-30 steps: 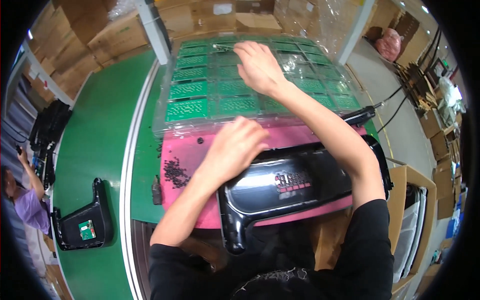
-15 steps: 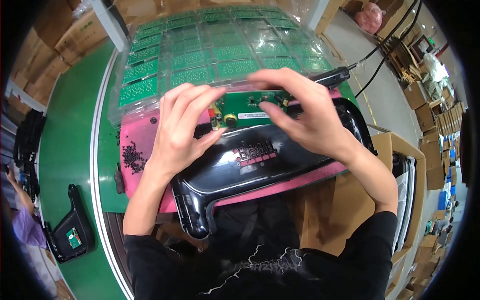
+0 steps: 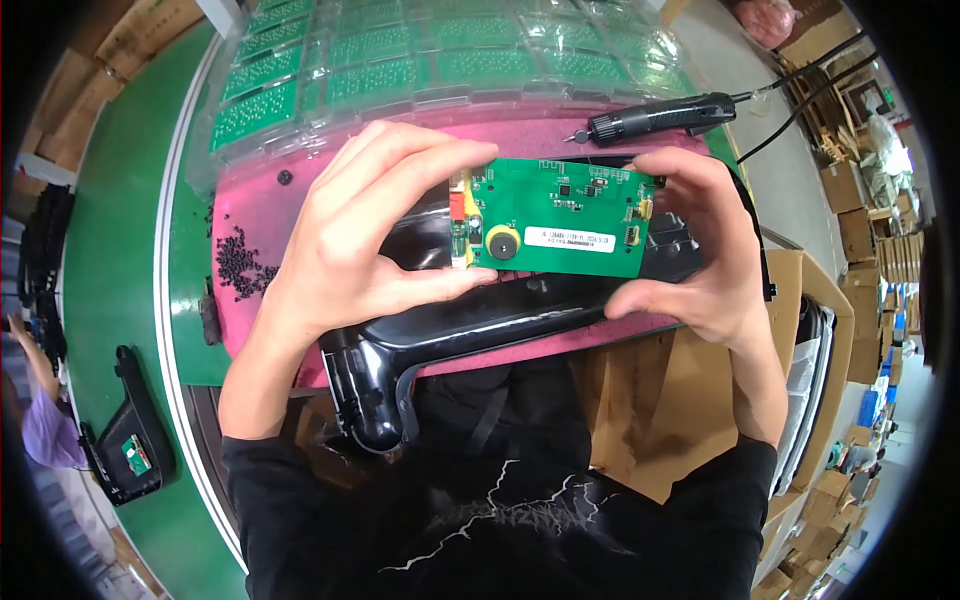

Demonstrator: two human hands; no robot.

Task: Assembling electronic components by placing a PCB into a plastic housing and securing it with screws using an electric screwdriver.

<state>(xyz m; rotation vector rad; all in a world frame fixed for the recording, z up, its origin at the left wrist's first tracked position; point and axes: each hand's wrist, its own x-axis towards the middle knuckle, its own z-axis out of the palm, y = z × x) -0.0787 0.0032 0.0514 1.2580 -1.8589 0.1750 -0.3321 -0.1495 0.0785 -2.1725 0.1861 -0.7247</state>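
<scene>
A green circuit board (image 3: 575, 210) with a white label, a round black part and yellowish blobs is raised over the black plastic housing (image 3: 470, 330). My left hand (image 3: 350, 230) grips its left end, forefinger along the upper edge and thumb along the lower. Around the right end curves my right hand (image 3: 705, 240). Its fingertips meet the upper right corner, while the thumb sits just below the lower edge. The glossy housing lies on a pink mat (image 3: 480, 135), partly hidden by the board and my hands.
Behind the mat, clear plastic trays (image 3: 430, 65) hold several green boards. A black electric screwdriver (image 3: 660, 118) lies at the mat's far right. Small black screws (image 3: 240, 265) are heaped at left. An open cardboard box (image 3: 800, 275) stands at right; another housing (image 3: 135, 440) lies at far left.
The board has come up off the housing between my hands and now faces me. My right hand has moved right, to the board's end. The whole view has shifted slightly.
</scene>
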